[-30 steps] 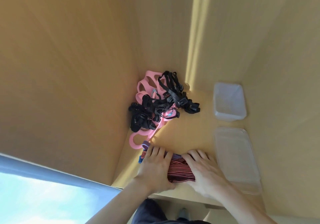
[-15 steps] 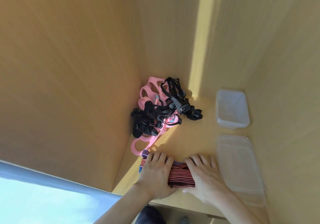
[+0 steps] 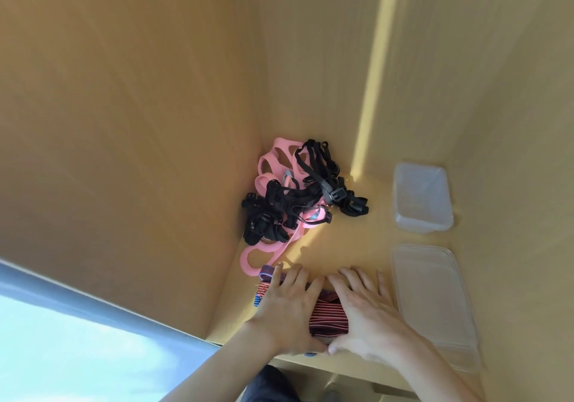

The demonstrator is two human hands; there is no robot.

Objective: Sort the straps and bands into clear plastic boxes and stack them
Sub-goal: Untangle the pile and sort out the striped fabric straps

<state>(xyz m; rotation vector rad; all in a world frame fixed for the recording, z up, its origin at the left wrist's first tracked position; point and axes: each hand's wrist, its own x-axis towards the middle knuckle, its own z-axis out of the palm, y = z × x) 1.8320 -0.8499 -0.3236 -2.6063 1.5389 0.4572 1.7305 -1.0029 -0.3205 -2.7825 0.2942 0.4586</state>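
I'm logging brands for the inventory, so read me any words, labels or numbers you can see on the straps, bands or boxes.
None can be read.
Striped bands under both hands: pattern only.
Black straps, pink bands: no print visible.
Clear boxes: no label shows.

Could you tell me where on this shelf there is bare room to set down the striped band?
Bare wood lies mid-shelf, bordered by the black straps and pink band at left, the small clear box at right, and both hands in front. The left corner is crowded; the flat lid fills the right front.
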